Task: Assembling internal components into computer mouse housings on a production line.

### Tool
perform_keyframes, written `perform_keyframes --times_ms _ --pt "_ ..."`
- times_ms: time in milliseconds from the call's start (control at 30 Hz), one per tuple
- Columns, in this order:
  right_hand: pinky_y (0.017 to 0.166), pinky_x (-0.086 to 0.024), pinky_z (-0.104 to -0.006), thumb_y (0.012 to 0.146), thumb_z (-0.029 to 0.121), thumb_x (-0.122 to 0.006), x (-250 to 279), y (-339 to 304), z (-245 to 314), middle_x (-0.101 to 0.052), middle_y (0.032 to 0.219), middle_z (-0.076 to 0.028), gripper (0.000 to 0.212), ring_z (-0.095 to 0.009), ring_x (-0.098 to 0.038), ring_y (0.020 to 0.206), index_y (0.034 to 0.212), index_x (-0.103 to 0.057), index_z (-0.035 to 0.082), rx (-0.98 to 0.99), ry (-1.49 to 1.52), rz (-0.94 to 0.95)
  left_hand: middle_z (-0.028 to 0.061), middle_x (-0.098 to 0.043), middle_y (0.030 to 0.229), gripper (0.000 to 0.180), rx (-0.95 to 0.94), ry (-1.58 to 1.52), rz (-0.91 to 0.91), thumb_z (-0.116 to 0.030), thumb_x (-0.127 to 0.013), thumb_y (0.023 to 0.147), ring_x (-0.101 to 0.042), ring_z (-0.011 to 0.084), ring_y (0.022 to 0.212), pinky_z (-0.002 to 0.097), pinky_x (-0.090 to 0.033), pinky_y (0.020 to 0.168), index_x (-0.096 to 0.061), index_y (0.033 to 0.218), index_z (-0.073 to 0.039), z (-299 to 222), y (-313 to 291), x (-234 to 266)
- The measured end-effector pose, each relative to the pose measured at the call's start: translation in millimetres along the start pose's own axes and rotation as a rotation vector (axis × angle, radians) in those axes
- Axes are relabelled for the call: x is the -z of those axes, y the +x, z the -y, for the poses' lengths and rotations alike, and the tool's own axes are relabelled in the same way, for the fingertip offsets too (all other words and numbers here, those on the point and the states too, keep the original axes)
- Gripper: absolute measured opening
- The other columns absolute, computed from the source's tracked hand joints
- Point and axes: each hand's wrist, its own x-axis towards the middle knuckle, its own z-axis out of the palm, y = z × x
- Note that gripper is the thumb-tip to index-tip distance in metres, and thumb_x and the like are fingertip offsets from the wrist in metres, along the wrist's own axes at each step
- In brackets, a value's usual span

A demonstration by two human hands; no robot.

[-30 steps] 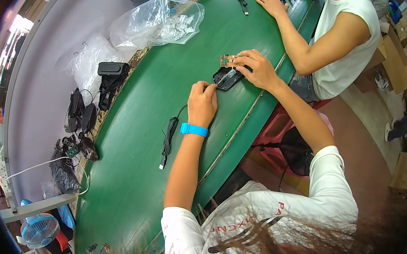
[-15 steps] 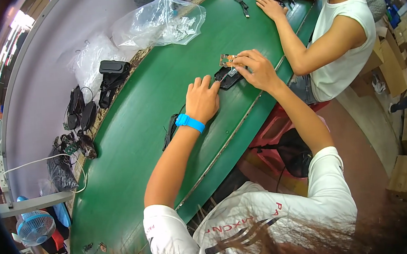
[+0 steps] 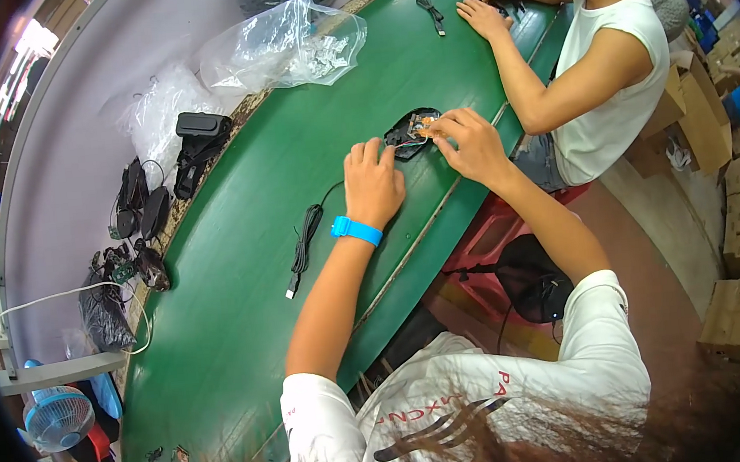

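A black computer mouse shell [image 3: 397,136], without its cover, lies on the green bench. An orange-brown circuit board [image 3: 421,124] rests at least partly inside it, with thin coloured wires [image 3: 408,144] running toward the shell's left edge. My right hand [image 3: 471,146] is closed, its thumb and fingertips pinching the board's right side. At the shell's near-left edge, where the wires enter, my left hand [image 3: 373,183] is closed with its fingertips on the rim; the exact grip is partly hidden. A bundled black USB cable [image 3: 304,248] trails from beneath my left hand.
Clear plastic bags [image 3: 317,49] with small white parts lie at the far edge. Black mouse parts [image 3: 131,205] and a black case [image 3: 201,127] sit left of the bench. A co-worker [image 3: 609,74] handles parts at right. A blue fan [image 3: 58,417] stands lower left.
My right hand has lowered the circuit board from above the shell into it. My left hand has stayed by the shell's edge, and more of the bundled cable now shows.
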Motion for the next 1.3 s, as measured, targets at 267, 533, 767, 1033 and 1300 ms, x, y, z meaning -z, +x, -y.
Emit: perform_keyframes --times_ms 267,533,767,1033,1300 --pt "0.078 -0.053 -0.0411 0.081 0.009 -0.074 -2 4 -6 -0.066 0.096 -0.008 0.017 -0.029 -0.062 0.091 0.098 -0.071 0.008 0.035 -0.022 -0.039 0.017 -0.062 0.113 0.036 0.17 -0.08 -0.071 -0.007 -0.062 0.078 -0.055 0.0361 0.105 0.0466 -0.047 0.093 -0.067 0.113 0.0 -42 5 -22" --pt "0.078 -0.053 -0.0399 0.081 0.009 -0.074 -4 8 -10 -0.066 0.096 -0.007 0.02 -0.029 -0.062 0.091 0.101 -0.071 0.008 0.069 -0.027 -0.043 0.0158 -0.061 0.114 0.036 0.237 0.0 -0.069 -0.008 -0.062 0.08 -0.054 0.036 0.106 0.0481 -0.046 0.094 -0.068 0.115 -0.002 -47 8 -30" --pt "0.083 -0.053 -0.0391 0.081 0.006 -0.073 -13 32 -40 -0.07 0.106 -0.008 0.018 -0.029 -0.063 0.097 0.099 -0.072 0.007 0.222 0.1 -0.002 0.0149 -0.06 0.117 0.036 0.209 -0.042 -0.118 -0.008 -0.061 0.081 -0.053 0.0362 0.107 0.0484 -0.045 0.095 -0.068 0.116 -0.002 -45 6 -33" --pt "0.087 -0.053 -0.0386 0.081 0.01 -0.076 -10 36 -49 -0.07 0.108 -0.009 0.016 -0.029 -0.063 0.099 0.096 -0.073 0.005 0.213 0.188 -0.008 0.0146 -0.059 0.119 0.041 0.246 -0.083 -0.083 -0.008 -0.06 0.08 -0.052 0.0364 0.108 0.0484 -0.044 0.096 -0.065 0.12 -0.003 -46 10 -32" --pt "0.087 -0.053 -0.039 0.081 0.011 -0.076 -4 28 -44 -0.07 0.108 -0.008 0.016 -0.029 -0.063 0.099 0.096 -0.074 0.007 0.2 0.127 -0.026 0.0148 -0.059 0.12 0.043 0.257 -0.071 -0.051 -0.009 -0.06 0.08 -0.052 0.0368 0.109 0.0485 -0.044 0.096 -0.065 0.123 -0.004 -46 14 -33"
